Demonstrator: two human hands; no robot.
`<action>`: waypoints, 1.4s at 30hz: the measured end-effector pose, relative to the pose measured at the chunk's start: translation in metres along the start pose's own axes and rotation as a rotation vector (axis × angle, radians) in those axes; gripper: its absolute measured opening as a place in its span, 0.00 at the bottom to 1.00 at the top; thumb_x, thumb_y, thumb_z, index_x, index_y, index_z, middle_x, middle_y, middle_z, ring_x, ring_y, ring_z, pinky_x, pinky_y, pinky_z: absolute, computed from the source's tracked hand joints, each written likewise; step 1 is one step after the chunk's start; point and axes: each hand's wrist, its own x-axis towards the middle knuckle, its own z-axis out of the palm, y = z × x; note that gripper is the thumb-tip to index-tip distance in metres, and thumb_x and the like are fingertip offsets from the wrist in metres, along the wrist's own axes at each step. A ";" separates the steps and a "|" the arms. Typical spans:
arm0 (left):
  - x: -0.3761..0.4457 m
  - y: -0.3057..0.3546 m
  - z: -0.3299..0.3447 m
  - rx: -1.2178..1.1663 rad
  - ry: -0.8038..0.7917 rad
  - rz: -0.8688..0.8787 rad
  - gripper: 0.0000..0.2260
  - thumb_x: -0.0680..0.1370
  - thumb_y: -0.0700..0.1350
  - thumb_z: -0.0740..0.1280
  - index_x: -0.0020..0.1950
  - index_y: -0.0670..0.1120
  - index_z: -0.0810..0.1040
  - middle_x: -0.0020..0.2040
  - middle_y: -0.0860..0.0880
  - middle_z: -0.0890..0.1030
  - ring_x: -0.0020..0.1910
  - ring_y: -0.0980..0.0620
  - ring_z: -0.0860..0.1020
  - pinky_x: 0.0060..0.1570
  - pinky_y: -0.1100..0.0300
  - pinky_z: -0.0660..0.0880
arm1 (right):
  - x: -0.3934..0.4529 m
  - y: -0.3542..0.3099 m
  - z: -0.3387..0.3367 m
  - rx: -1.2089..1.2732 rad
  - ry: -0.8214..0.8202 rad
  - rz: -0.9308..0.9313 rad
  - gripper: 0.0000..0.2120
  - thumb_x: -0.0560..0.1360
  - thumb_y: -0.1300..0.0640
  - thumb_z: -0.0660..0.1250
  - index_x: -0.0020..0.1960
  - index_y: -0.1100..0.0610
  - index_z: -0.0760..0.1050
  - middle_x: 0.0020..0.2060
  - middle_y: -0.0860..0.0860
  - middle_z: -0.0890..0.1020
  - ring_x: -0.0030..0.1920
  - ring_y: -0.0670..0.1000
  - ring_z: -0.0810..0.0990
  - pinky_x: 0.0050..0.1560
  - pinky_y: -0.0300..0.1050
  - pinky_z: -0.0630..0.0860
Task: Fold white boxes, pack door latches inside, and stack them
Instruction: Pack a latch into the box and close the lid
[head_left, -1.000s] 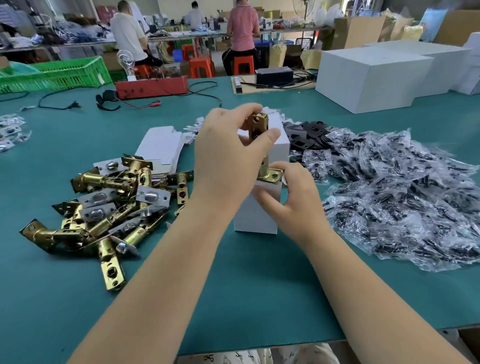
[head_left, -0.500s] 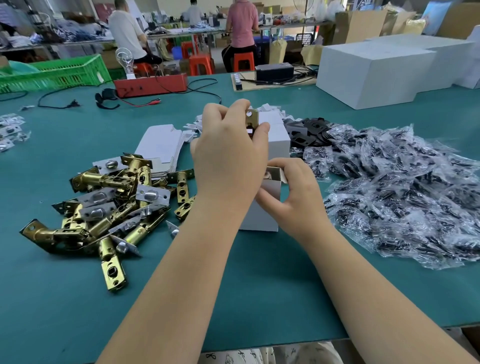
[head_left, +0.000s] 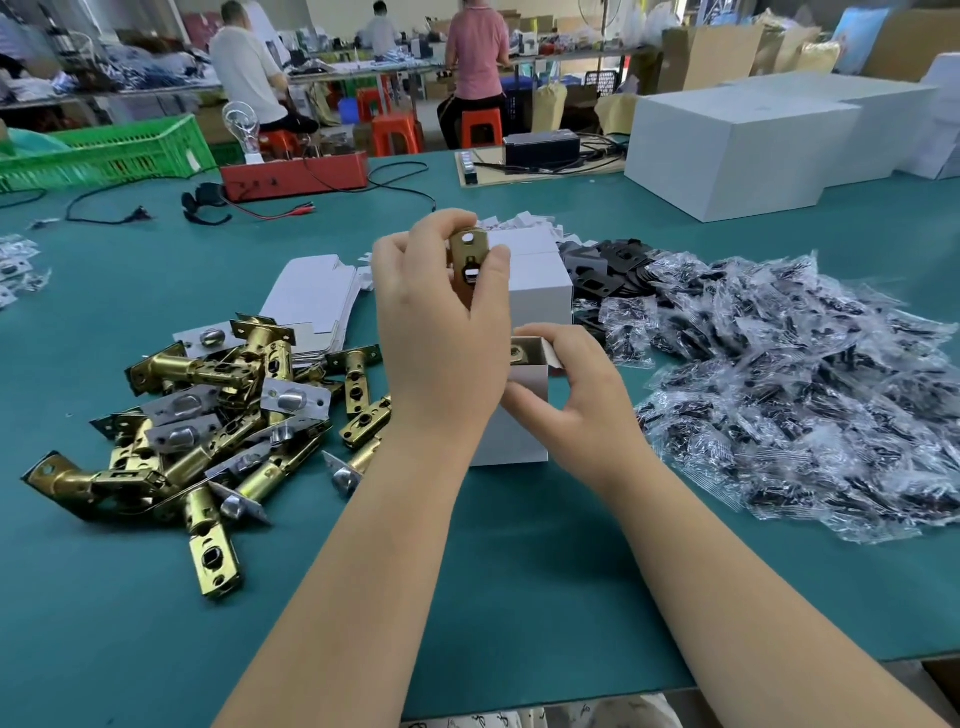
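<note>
My left hand (head_left: 439, 332) grips a brass door latch (head_left: 469, 260) upright, its lower end hidden behind my palm above a small open white box (head_left: 514, 436). My right hand (head_left: 569, 395) holds that box at its open top flap, where a bit of brass shows inside. A second, closed white box (head_left: 537, 280) stands right behind it. A heap of brass latches (head_left: 208, 415) lies on the green table to the left. Flat unfolded white boxes (head_left: 311, 296) are stacked behind the heap.
A big pile of clear bags with black parts (head_left: 789, 384) covers the table on the right, with black plates (head_left: 618, 270) behind it. Large white cartons (head_left: 737, 150) stand far right. A red device with cables (head_left: 296, 176) and a green crate (head_left: 104, 156) sit at the back.
My left hand has lowered the latch from well above the box down into its opening. My right hand has stayed on the box's top edge.
</note>
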 end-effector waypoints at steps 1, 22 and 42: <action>0.000 0.000 0.001 -0.024 0.036 -0.008 0.11 0.78 0.44 0.67 0.59 0.44 0.76 0.51 0.49 0.70 0.41 0.63 0.71 0.45 0.77 0.66 | 0.000 0.000 0.000 0.010 -0.009 0.014 0.17 0.72 0.56 0.73 0.59 0.55 0.75 0.53 0.48 0.77 0.56 0.46 0.74 0.59 0.44 0.71; -0.009 -0.016 -0.006 0.109 -0.191 -0.036 0.11 0.76 0.45 0.69 0.58 0.49 0.80 0.49 0.49 0.75 0.50 0.61 0.74 0.55 0.68 0.68 | -0.001 -0.003 0.003 -0.013 0.065 -0.059 0.18 0.69 0.60 0.75 0.58 0.59 0.76 0.54 0.51 0.78 0.56 0.46 0.74 0.59 0.35 0.68; 0.120 -0.120 0.033 0.549 -0.621 -0.415 0.11 0.77 0.42 0.60 0.49 0.38 0.79 0.44 0.39 0.78 0.41 0.41 0.76 0.49 0.52 0.77 | 0.019 0.026 0.001 0.278 0.040 0.244 0.13 0.71 0.54 0.74 0.50 0.42 0.75 0.43 0.43 0.82 0.45 0.45 0.79 0.46 0.34 0.76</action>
